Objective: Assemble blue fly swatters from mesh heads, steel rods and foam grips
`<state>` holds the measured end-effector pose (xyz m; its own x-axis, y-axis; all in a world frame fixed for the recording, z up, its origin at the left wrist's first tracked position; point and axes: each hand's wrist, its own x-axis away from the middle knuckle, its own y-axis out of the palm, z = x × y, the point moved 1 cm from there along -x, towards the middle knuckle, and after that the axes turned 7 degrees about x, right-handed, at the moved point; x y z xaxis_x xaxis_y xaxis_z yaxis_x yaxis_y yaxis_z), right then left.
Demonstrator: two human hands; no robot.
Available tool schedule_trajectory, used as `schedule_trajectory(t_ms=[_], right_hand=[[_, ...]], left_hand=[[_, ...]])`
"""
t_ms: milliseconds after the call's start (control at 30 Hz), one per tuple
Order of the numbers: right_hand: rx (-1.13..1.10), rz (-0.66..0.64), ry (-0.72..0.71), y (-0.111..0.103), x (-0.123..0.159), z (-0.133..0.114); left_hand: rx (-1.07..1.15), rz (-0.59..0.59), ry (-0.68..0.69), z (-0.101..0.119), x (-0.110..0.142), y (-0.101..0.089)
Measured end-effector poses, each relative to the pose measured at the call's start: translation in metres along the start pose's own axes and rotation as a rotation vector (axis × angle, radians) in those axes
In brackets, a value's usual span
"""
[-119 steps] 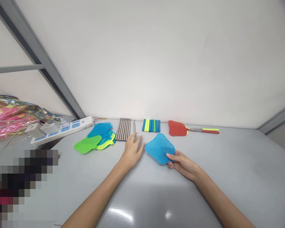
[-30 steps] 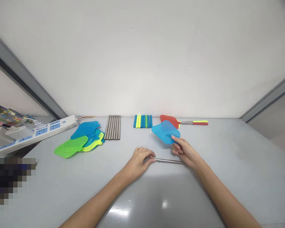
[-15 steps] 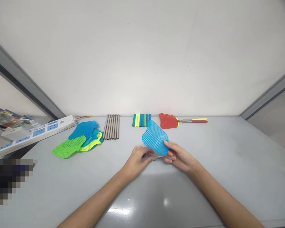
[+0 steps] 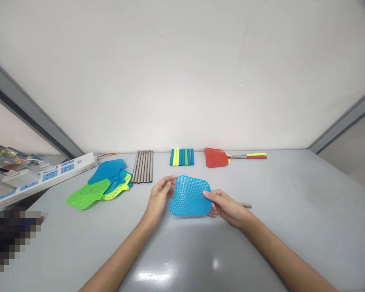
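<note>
A blue fly swatter head (image 4: pixel 190 196) with a perforated face is held up over the table in front of me. My right hand (image 4: pixel 226 206) pinches its right edge, thumb on the front and the other fingers behind. The end of a metal rod (image 4: pixel 245 205) sticks out beyond the right hand; whether it is joined to the blue head is hidden. At the head's upper left edge, my left hand (image 4: pixel 158 199) has its fingers curled closed, the tips partly covered by the blue head.
Blue, green and yellow swatter heads (image 4: pixel 89 193) overlap at the left. Several metal rods (image 4: pixel 142 167) lie side by side, then several coloured handle grips (image 4: pixel 182 157). Red and yellow fly swatters (image 4: pixel 216 158) are stacked at the back right. A power strip (image 4: pixel 84 162) lies along the left edge.
The blue swatter head has turned flatter and come lower. My left hand has moved left to its edge, and the rod end now shows right of my right hand.
</note>
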<state>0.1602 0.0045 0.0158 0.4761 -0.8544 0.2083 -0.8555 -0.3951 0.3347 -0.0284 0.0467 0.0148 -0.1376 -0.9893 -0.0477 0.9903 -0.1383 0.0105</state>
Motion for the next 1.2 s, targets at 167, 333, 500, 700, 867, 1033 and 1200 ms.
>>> schedule_trajectory(t_ms=[167, 333, 500, 700, 867, 1033, 1200], right_hand=[[0.183, 0.017, 0.005, 0.0, 0.0, 0.002], [0.319, -0.107, -0.022, 0.0, 0.002, 0.003], [0.395, -0.174, 0.024, 0.002, 0.006, 0.0], [0.202, 0.091, 0.046, -0.003, 0.004, -0.003], [0.165, 0.184, 0.189, -0.013, 0.008, -0.004], [0.143, 0.231, 0.212, -0.013, 0.007, -0.004], [0.133, 0.249, 0.178, -0.011, 0.003, -0.002]], left_hand=[[-0.258, 0.049, 0.253, 0.034, 0.005, -0.013], [-0.816, -0.453, 0.389, 0.054, 0.036, 0.01], [-0.915, -0.61, 0.355, 0.041, 0.046, 0.024], [-1.007, -0.38, 0.309, 0.028, 0.032, 0.011], [-1.042, -0.245, 0.274, 0.017, 0.022, 0.003], [-1.043, -0.25, 0.282, 0.017, 0.025, 0.003], [-1.059, -0.286, 0.297, 0.016, 0.026, 0.005]])
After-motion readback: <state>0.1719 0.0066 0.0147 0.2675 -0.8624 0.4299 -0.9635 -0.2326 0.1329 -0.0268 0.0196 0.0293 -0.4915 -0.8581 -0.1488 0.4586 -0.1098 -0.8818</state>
